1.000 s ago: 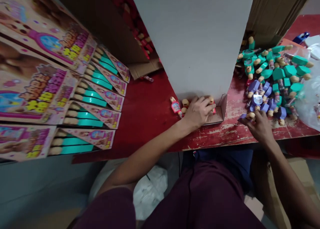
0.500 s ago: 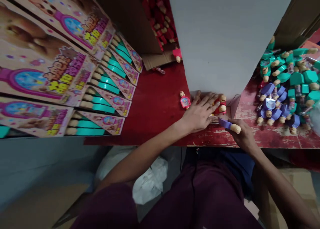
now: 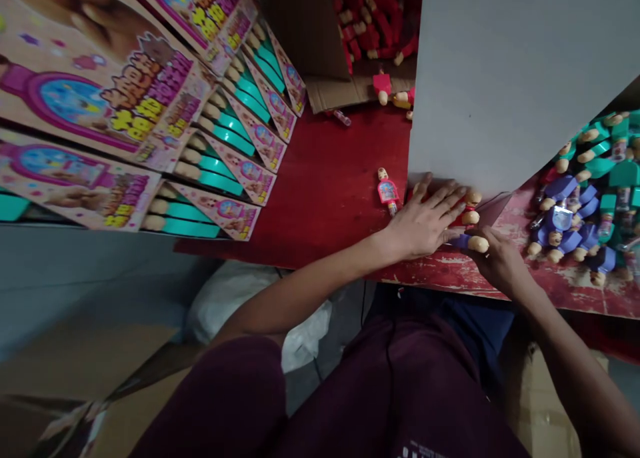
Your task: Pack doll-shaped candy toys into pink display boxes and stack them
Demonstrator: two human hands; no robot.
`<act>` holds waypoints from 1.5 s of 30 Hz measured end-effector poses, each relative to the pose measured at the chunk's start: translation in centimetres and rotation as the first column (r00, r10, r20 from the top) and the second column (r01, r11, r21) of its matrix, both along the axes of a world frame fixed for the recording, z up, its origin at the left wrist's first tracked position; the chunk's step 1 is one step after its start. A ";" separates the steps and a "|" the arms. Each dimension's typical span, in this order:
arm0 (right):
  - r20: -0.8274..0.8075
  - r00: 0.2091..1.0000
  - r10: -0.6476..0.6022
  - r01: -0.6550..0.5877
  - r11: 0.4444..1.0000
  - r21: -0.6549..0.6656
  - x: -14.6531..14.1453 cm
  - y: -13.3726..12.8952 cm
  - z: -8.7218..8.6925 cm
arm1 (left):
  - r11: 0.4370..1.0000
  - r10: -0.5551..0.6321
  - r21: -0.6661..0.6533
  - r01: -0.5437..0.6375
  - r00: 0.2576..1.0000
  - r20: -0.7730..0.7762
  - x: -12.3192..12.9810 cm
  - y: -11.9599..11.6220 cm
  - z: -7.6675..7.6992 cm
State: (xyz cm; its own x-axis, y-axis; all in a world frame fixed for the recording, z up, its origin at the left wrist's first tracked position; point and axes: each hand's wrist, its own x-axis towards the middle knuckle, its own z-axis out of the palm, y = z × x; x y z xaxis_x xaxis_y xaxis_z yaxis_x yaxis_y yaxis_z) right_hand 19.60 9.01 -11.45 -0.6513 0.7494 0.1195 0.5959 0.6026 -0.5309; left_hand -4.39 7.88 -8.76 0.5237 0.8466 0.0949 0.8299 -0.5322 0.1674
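My left hand (image 3: 423,221) lies open, fingers stretched out, over the red toys (image 3: 471,208) at the foot of a tall plain white board (image 3: 500,78). My right hand (image 3: 503,261) is closed on a purple toy (image 3: 473,243) with a tan rounded end, held flat in front of the red ones. Its purple end reaches my left thumb. A small side flap (image 3: 493,208) stands just behind my right hand. Left of my left hand, a single red toy (image 3: 387,190) with a clear tube lies on the red table (image 3: 330,178).
Printed display boxes (image 3: 150,131) filled with teal toys stand at left. Behind is a cardboard carton (image 3: 330,91) of red toys. Loose purple toys (image 3: 563,218) and teal toys (image 3: 623,171) are heaped at right. A white bag (image 3: 220,305) sits below the table.
The purple toy in my right hand has moved in against the red row and turned more level. My left hand stays over the red toys. The view has shifted.
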 end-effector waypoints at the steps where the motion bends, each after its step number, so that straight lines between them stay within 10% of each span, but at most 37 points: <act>1: 0.010 1.000 -0.017 0.017 1.000 -0.019 -0.1 0.3 0.1 | 1.000 -0.001 -0.008 0.001 1.000 -0.001 0.0 0.0 0.0; 14: -0.002 0.999 -0.035 0.034 0.997 -0.070 -0.6 0.8 -2.1 | 1.000 -0.025 0.019 0.024 0.999 0.042 0.1 -0.1 -0.5; 21: -0.372 0.858 -0.353 0.431 0.890 0.151 -1.7 -2.9 -5.8 | 0.999 -0.033 0.037 0.032 0.999 0.041 0.0 -0.2 -0.4; 31: -0.251 0.878 -0.407 0.436 0.897 0.069 -1.2 -2.6 -6.0 | 0.995 -0.069 0.076 0.069 0.998 -0.001 0.3 -0.1 -1.4; 39: -0.051 0.541 -0.839 0.839 0.535 0.098 9.3 13.6 -4.1 | 0.991 -0.053 0.118 0.060 0.997 -0.058 0.3 0.0 -2.2; 45: 0.045 0.507 -0.861 0.860 0.509 0.031 10.5 21.7 -3.2 | 0.980 -0.065 0.185 0.080 0.995 -0.081 0.1 0.1 -2.6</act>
